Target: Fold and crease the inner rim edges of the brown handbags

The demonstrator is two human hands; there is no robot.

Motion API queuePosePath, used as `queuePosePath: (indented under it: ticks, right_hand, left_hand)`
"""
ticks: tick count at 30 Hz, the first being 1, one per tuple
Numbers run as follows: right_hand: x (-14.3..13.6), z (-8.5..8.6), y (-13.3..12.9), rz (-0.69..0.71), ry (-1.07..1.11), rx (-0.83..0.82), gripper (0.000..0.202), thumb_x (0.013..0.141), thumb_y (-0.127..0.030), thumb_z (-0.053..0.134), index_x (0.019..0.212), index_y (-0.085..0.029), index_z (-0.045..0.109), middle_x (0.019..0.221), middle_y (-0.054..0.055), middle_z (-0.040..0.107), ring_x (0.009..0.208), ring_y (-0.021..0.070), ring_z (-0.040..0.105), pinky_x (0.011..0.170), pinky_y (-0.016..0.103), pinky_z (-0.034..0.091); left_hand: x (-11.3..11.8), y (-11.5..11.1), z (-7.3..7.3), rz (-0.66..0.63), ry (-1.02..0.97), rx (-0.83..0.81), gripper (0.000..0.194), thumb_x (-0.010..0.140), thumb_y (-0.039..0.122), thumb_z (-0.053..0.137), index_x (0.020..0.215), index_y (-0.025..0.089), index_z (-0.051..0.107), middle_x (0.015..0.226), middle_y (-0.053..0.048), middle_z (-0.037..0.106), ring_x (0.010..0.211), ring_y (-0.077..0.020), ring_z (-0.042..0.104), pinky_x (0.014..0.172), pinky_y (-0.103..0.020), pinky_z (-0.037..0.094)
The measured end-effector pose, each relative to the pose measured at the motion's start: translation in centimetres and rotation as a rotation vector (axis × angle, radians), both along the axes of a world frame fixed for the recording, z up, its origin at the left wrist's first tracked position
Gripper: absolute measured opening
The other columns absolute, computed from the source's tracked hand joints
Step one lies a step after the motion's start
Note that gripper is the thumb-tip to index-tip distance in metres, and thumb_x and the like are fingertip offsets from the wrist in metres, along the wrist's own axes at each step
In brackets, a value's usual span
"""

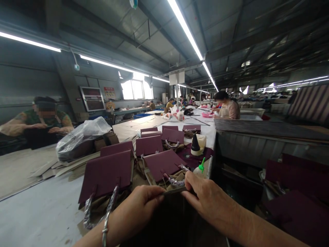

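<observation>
My left hand (141, 206), with a silver bangle at the wrist, pinches one end of a thin grey-brown panel (175, 190). The other end is between the thumb and fingers of my right hand (203, 192). This panel shows nearly edge-on, and what lies below it is dark. Just beyond it lies a maroon handbag (163, 163) whose handle (174, 180) is wrapped in clear plastic. To the left, another maroon handbag (106, 175) has its wrapped handles close to my left forearm. A bottle with a green nozzle (201, 167) stands behind my right hand.
More maroon bags (148, 145) crowd the white table (33, 219). A black cone-topped container (195, 145) and a pale jug (202, 141) stand near its right edge. Plastic-covered goods (83, 137) lie left. Maroon pieces (300, 209) sit lower right. Co-workers (227, 106) are further off.
</observation>
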State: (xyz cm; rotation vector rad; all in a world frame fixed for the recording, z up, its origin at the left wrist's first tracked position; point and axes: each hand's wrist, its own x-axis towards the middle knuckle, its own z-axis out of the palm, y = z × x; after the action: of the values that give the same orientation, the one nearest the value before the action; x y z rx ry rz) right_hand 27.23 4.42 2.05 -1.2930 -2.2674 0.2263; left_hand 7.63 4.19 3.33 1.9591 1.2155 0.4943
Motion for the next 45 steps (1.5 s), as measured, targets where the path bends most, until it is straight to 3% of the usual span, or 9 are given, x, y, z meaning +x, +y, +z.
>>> queuePosePath:
  ticks: [10,14,23,26,29,32,39,45]
  right_hand:
    - [0.6,-0.2,0.5,0.118,-0.028,-0.038,0.013,0.081,-0.013,0.051,0.092,-0.019,0.054,0.090,0.003,0.060,0.086,0.0169,0.055,0.078,0.029,0.041]
    - [0.6,-0.2,0.6,0.139,-0.049,-0.035,0.012,0.084,-0.015,0.047,0.086,-0.019,0.058,0.085,0.002,0.059,0.081,0.0155,0.054,0.075,0.026,0.041]
    - [0.7,0.1,0.8,0.143,-0.041,-0.051,0.011,0.083,-0.016,0.048,0.075,-0.018,0.055,0.079,0.000,0.057,0.076,0.0135,0.053,0.070,0.024,0.039]
    - [0.7,0.1,0.9,0.144,-0.032,-0.047,0.010,0.083,-0.016,0.048,0.075,-0.018,0.055,0.079,0.000,0.057,0.076,0.0133,0.052,0.070,0.023,0.038]
    - [0.6,0.1,1.0,0.133,-0.025,-0.060,0.010,0.082,-0.016,0.049,0.075,-0.018,0.056,0.078,0.000,0.057,0.076,0.0134,0.052,0.070,0.024,0.037]
    - [0.6,0.0,1.1,0.135,-0.007,-0.069,0.008,0.082,-0.015,0.050,0.076,-0.018,0.056,0.079,-0.001,0.057,0.076,0.0131,0.052,0.071,0.024,0.037]
    - [0.9,-0.1,1.4,0.153,0.009,-0.071,0.006,0.081,-0.016,0.051,0.078,-0.018,0.056,0.081,-0.001,0.057,0.077,0.0130,0.052,0.071,0.023,0.037]
    - [0.8,0.0,1.6,0.150,0.022,-0.095,0.007,0.081,-0.017,0.051,0.079,-0.019,0.057,0.079,-0.001,0.058,0.076,0.0134,0.052,0.071,0.024,0.037]
  left_hand:
    - [0.1,0.0,-0.1,0.013,0.024,0.007,0.032,0.081,0.032,0.040,0.092,0.015,0.065,0.079,-0.002,0.066,0.074,-0.0177,0.056,0.067,-0.022,0.042]
    - [0.0,-0.1,0.2,0.023,0.075,0.048,0.032,0.080,0.035,0.039,0.086,0.016,0.065,0.075,-0.002,0.064,0.070,-0.0166,0.054,0.064,-0.022,0.040]
    - [0.6,1.4,-0.3,0.034,0.171,0.022,0.030,0.074,0.038,0.049,0.065,0.011,0.059,0.052,0.005,0.038,0.051,-0.0088,0.032,0.044,-0.018,0.026]
    - [0.8,1.5,-0.2,0.057,0.165,0.018,0.031,0.073,0.038,0.050,0.066,0.011,0.062,0.052,0.004,0.043,0.051,-0.0094,0.036,0.045,-0.019,0.028]
    - [0.9,1.4,0.1,0.001,0.082,0.061,0.026,0.076,0.031,0.049,0.088,0.015,0.065,0.073,0.001,0.062,0.066,-0.0131,0.051,0.061,-0.019,0.038]
    - [1.1,1.2,0.3,-0.056,0.066,0.093,0.027,0.079,0.025,0.044,0.096,0.018,0.064,0.085,0.000,0.066,0.077,-0.0152,0.056,0.070,-0.019,0.039]
    - [1.4,1.4,0.2,-0.044,0.179,0.120,0.028,0.081,0.027,0.040,0.081,0.013,0.064,0.068,0.000,0.060,0.062,-0.0124,0.049,0.056,-0.019,0.036]
    - [1.7,1.7,0.4,-0.044,0.205,0.104,0.024,0.076,0.031,0.049,0.069,0.012,0.061,0.056,0.005,0.044,0.054,-0.0083,0.036,0.048,-0.017,0.028]
